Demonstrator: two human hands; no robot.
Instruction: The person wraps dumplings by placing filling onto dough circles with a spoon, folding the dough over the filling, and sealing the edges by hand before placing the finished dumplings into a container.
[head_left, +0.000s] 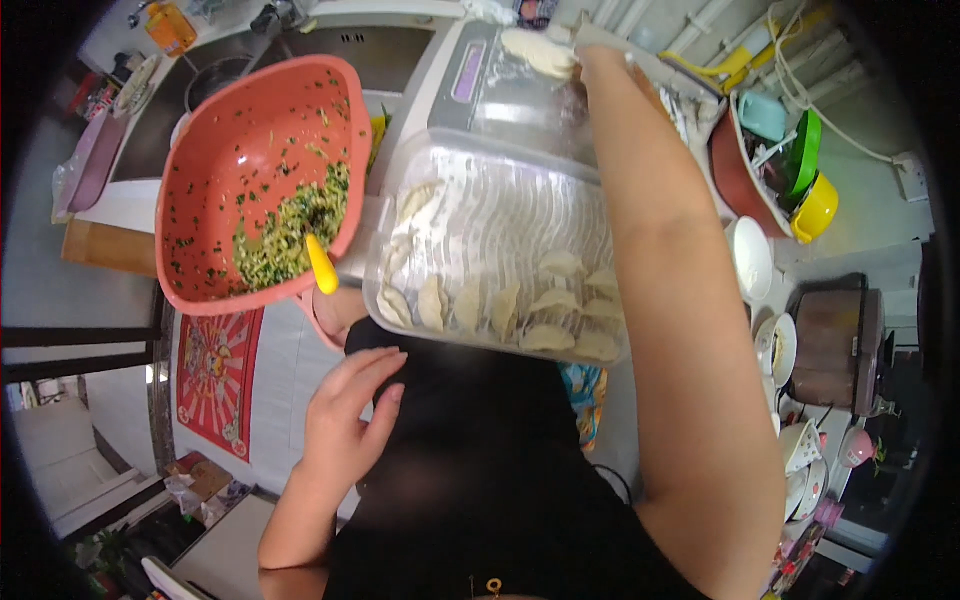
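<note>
My left hand (356, 412) hangs in front of my black shirt with its fingers apart and nothing in it. My right arm reaches far forward past a clear plastic tray, to the back of the counter. Only part of my right hand (598, 61) shows, beside a stack of round dough wrappers (538, 52) on a grey board (517, 105); its fingers are hidden. Several folded dumplings (468, 306) lie along the near and left sides of the ribbed tray (495, 346). Left of it, a pink plastic basin (169, 225) holds chopped green filling (289, 236) and a utensil with a yellow handle (322, 264).
Behind the basin is a steel sink (360, 64). At the right stand a red basin of kitchenware (739, 169), white bowls (750, 259) and a brown appliance (832, 349). A red patterned mat (217, 379) lies on the floor at the left.
</note>
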